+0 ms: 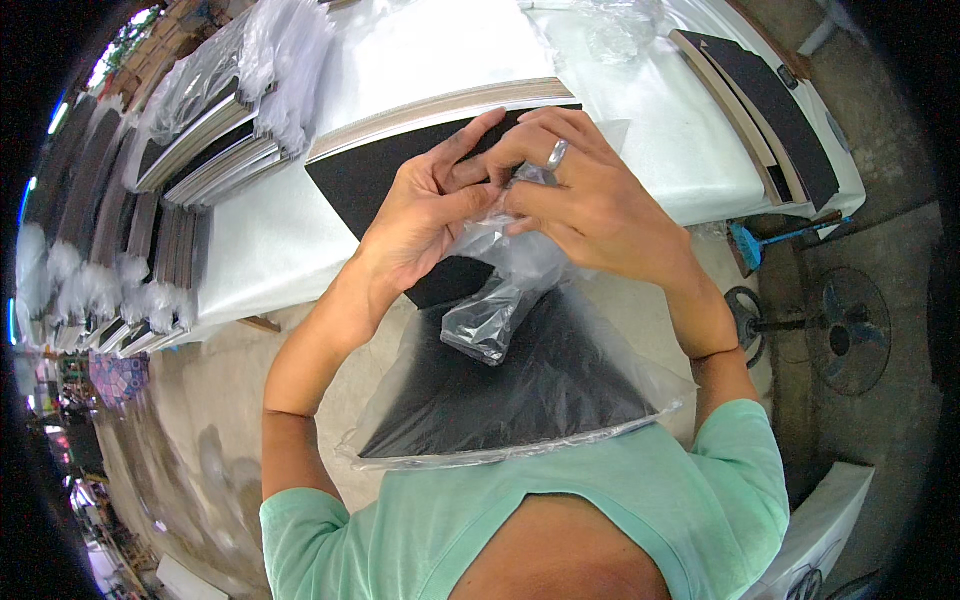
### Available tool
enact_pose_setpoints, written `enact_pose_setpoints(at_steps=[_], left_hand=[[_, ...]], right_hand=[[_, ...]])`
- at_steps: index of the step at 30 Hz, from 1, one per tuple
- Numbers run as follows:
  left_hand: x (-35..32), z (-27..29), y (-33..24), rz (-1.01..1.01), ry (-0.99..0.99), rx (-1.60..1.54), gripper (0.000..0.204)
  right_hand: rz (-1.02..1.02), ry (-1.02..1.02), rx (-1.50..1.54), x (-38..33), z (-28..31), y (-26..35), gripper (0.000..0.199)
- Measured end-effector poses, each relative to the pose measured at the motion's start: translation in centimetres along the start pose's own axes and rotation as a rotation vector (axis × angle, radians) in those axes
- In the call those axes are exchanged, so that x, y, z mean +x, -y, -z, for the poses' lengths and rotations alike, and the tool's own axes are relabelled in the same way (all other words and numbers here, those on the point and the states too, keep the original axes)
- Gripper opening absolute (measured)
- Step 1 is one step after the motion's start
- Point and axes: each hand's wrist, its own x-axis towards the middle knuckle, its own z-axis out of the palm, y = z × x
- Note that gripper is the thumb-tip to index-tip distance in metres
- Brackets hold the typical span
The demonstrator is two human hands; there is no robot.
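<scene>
Closest in, the person wears a mint-green shirt (430, 540), and against its front leans a clear plastic bag (540, 265) with a black, flat-faced piece (510, 400) inside, wide edge down toward the chest. The bag narrows upward, its loose plastic bunched and folded, to where both hands meet in front of the table's edge. The left hand (425, 205) pinches the gathered plastic between thumb and fingers, palm turned partly inward. The right hand (590, 190), a silver ring (557, 154) on one finger, grips the same bunch from the other side, its fingers curled over; the tips nearly touch the left thumb.

Just beyond the hands, a stack of black-faced boards (350, 180) with pale layered edges lies on a white-covered table (690, 165). Over to the left on the table I see more stacked boards (225, 165) under crumpled clear wrapping (290, 70), and past those, long rows of dark wrapped bundles (100, 210). At the table's right end lie black boards (785, 110) and brown boards (730, 115). Beyond that end, near the floor, I make out a blue long-handled tool (748, 247) and a dark standing fan (850, 330).
</scene>
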Motion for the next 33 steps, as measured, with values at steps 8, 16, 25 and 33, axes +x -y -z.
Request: enact_pose_setpoints(at_steps=[8, 16, 25, 33], left_hand=[[-3.1, 8.6, 7.5, 0.095, 0.007, 0.944, 0.032], [-2.9, 0.0, 1.0, 0.343, 0.100, 0.727, 0.039], [-9.5, 4.3, -0.2, -0.229, -0.380, 0.263, 0.039], [-11.5, 3.3, -0.1, -0.335, -0.548, 0.515, 0.039]], right_hand=[[-0.590, -0.204, 1.003, -1.2, 3.2, 0.0, 0.013], [-0.523, 0.100, 0.728, 0.5, -1.1, -1.1, 0.013], [-0.512, -0.152, 1.423, -3.3, -5.8, -3.7, 0.030], [-0.319, 0.665, 1.023, -6.1, -7.5, -3.3, 0.037]])
